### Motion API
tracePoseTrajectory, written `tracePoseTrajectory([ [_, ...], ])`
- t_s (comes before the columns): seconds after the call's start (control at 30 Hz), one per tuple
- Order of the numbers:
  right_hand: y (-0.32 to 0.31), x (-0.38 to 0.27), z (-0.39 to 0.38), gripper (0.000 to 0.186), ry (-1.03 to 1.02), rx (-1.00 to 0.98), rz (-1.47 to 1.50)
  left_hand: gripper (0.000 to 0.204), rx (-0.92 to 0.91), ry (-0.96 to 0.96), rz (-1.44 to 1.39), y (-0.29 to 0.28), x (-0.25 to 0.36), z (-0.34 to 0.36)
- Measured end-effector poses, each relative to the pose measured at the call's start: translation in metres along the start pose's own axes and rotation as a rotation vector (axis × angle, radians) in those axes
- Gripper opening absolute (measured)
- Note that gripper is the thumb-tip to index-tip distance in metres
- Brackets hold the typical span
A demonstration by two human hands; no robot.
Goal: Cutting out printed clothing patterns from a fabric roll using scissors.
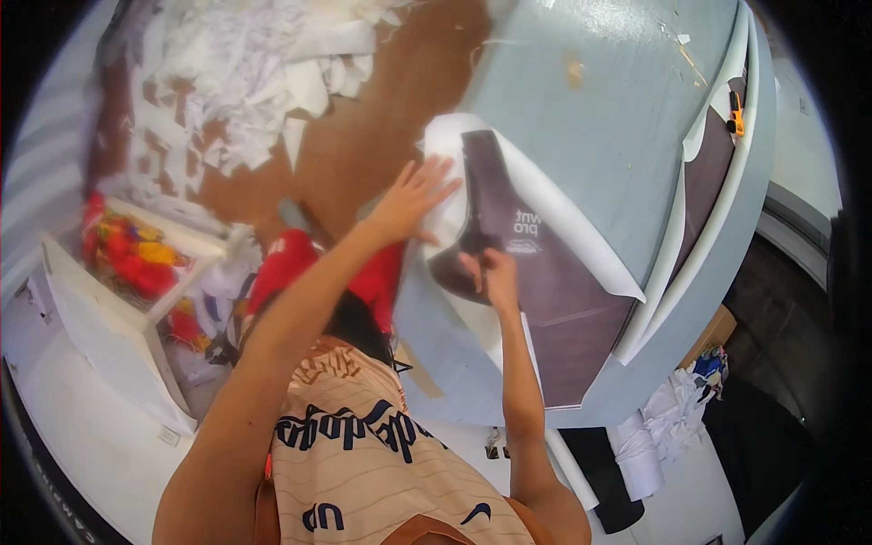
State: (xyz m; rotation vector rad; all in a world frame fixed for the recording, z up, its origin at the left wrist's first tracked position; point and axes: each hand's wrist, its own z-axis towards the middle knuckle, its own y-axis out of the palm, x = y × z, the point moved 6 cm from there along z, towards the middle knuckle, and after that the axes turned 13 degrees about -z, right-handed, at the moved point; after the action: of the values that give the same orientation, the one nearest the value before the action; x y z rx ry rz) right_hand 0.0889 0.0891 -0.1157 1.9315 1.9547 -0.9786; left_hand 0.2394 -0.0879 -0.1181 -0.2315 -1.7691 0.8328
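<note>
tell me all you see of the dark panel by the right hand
The dark panel is thin-looking and grey-brown, narrow at the top, broad at the lower right, with a rounded lobe at left. White print sits near its middle; a faint line crosses lower down. White material borders its long sides. It lies over the blue-grey table; the right hand is by the lobe, its grip unclear.

head-worn fisheye, left of pair, facing steeply down past wearer's shirt (363,413), close over left hand (413,195) and right hand (495,274), table (590,127) bowed toward rim
</note>
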Motion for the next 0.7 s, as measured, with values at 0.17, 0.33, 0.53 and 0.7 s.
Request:
tracePoseTrajectory([
  [0.17,-0.002,-0.019,0.016,0.044,-0.086,0.001,-0.023,0.126,0.007,0.003,-0.022,0.003,-0.002,-0.003],
  [0.33,0.004,-0.048,0.044,0.043,-0.071,-0.007,-0.005,0.124,0.004,-0.010,-0.007,0.001,-0.003,-0.004],
  [0.53,0.020,-0.090,0.025,0.037,-0.151,0.074,0.117,0.108,0.036,-0.076,-0.037,-0.004,-0.004,-0.024],
  [0.7,0.034,-0.077,-0.059,0.032,-0.118,0.228,0.342,0.043,0.342,-0.031,0.046,-0.045,0.018,-0.007],
])
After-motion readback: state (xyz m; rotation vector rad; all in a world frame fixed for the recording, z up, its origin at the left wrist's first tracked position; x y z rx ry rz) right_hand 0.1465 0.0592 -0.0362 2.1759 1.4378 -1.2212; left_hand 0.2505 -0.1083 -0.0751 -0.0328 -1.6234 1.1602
